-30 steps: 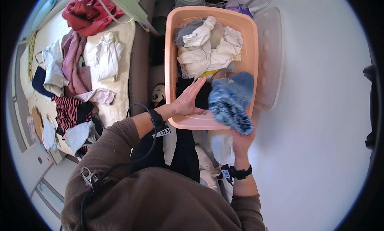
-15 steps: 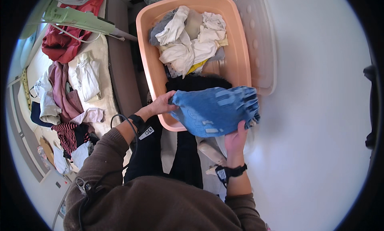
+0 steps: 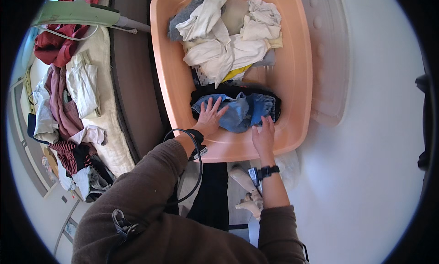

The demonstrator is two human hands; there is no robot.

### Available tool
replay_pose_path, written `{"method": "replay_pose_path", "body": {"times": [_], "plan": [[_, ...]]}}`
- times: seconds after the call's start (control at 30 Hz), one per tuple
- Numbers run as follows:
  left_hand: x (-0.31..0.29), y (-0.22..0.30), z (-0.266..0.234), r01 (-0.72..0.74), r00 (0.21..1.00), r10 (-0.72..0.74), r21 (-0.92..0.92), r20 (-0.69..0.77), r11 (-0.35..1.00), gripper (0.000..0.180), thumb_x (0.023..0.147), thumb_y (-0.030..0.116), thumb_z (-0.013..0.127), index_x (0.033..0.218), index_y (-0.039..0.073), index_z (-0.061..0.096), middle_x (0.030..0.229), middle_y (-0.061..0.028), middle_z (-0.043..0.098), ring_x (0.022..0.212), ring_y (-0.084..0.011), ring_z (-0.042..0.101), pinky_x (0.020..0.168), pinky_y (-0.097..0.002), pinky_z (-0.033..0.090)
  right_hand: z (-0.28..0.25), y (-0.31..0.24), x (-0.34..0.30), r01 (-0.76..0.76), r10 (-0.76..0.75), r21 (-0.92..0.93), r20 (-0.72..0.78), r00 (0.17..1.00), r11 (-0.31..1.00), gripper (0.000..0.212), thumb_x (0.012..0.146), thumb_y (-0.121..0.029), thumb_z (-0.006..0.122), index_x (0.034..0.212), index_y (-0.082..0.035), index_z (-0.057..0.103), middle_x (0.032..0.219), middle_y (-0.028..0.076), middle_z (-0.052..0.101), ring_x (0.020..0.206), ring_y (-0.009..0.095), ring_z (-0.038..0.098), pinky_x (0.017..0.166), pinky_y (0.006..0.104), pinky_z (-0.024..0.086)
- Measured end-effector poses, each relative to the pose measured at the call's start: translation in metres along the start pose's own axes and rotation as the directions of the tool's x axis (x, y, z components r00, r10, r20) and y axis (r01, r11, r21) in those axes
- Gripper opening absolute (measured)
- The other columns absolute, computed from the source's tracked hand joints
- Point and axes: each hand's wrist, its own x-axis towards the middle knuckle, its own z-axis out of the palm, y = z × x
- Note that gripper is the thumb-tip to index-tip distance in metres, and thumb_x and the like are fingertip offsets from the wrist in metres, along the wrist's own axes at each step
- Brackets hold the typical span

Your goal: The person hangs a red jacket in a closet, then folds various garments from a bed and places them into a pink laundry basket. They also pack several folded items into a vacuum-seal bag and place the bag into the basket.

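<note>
A peach plastic basket stands in front of me with clothes inside. A folded blue denim garment lies at its near end on top of a dark garment. My left hand rests flat on the left part of the denim, fingers spread. My right hand touches the denim's near right edge with open fingers. Neither hand grips anything. White and grey crumpled clothes fill the far half of the basket.
A bed on the left carries loose clothes: a red garment, a white one, pink and striped pieces. A pale green pole crosses the upper left. The basket lid lies to the right on a white floor.
The blue denim garment, held up and spread before, now lies folded in the basket's near end. Both hands went from holding it to lying open on it.
</note>
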Motion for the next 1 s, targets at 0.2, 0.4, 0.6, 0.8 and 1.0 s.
{"method": "replay_pose_path", "body": {"times": [0.2, 0.4, 0.6, 0.8, 1.0], "plan": [[0.053, -0.032, 0.013, 0.066, 0.972, -0.092, -0.126, -0.216, 0.99, 0.099, 0.076, 0.019, 0.079, 0.156, 0.021, 0.021, 0.154, -0.0158, 0.035, 0.147, -0.0382, 0.025, 0.12, -0.0558, 0.018, 0.039, -0.016, 0.068, 0.217, -0.187, -0.058, 0.327, 0.927, 0.974, 0.058, 0.085, -0.027, 0.071, 0.138, -0.012, 0.052, 0.152, 0.02, 0.038, 0.141, 0.042, 0.033, 0.114, 0.0522, 0.031], [0.07, -0.063, 0.055, 0.044, 0.965, -0.124, 0.323, 0.232, 0.946, 0.077, 0.088, 0.019, 0.064, 0.156, 0.021, 0.029, 0.157, -0.0162, 0.032, 0.145, -0.0455, 0.028, 0.116, -0.0643, 0.017, 0.031, 0.029, 0.084, 0.02, 0.361, -0.607, 0.498, 0.788, 0.795, 0.085, 0.081, -0.053, 0.072, 0.154, -0.034, 0.032, 0.167, 0.011, 0.004, 0.152, 0.035, 0.01, 0.107, 0.0733, 0.024], [0.09, -0.054, 0.116, 0.108, 0.788, -0.35, 0.446, 0.506, 0.888, 0.063, 0.096, 0.036, 0.045, 0.156, 0.021, 0.032, 0.165, -0.0169, 0.015, 0.147, -0.0499, 0.015, 0.115, -0.0665, 0.012, 0.07, 0.046, 0.108, 0.097, 0.477, -0.676, 0.607, 0.635, 0.731, 0.093, 0.078, -0.06, 0.071, 0.156, -0.037, 0.025, 0.167, 0.007, -0.004, 0.153, 0.032, 0.007, 0.107, 0.0757, 0.023], [0.085, -0.057, 0.146, 0.302, 0.912, -0.362, 0.283, 0.192, 0.91, 0.061, 0.097, 0.034, 0.046, 0.149, 0.003, 0.041, 0.158, -0.0275, 0.025, 0.142, -0.0576, 0.019, 0.108, -0.074, 0.018, 0.078, 0.071, 0.124, 0.101, 0.384, -0.546, 0.697, 0.605, 0.832, 0.079, 0.079, -0.059, 0.069, 0.147, -0.026, 0.047, 0.165, 0.013, 0.014, 0.148, 0.034, 0.025, 0.109, 0.0666, 0.032], [0.017, -0.04, 0.007, -0.042, 0.96, 0.152, -0.412, 0.237, 0.91, 0.05, 0.089, 0.03, 0.065, 0.131, 0.004, 0.057, 0.11, -0.0228, 0.068, 0.104, -0.0394, 0.064, 0.087, -0.0485, 0.053, 0.068, 0.085, 0.135, -0.089, 0.089, -0.022, 0.433, 0.897, 0.996, 0.048, 0.093, -0.034, 0.061, 0.127, 0.0, 0.062, 0.123, 0.021, 0.066, 0.118, 0.035, 0.061, 0.104, 0.0385, 0.045]]}}
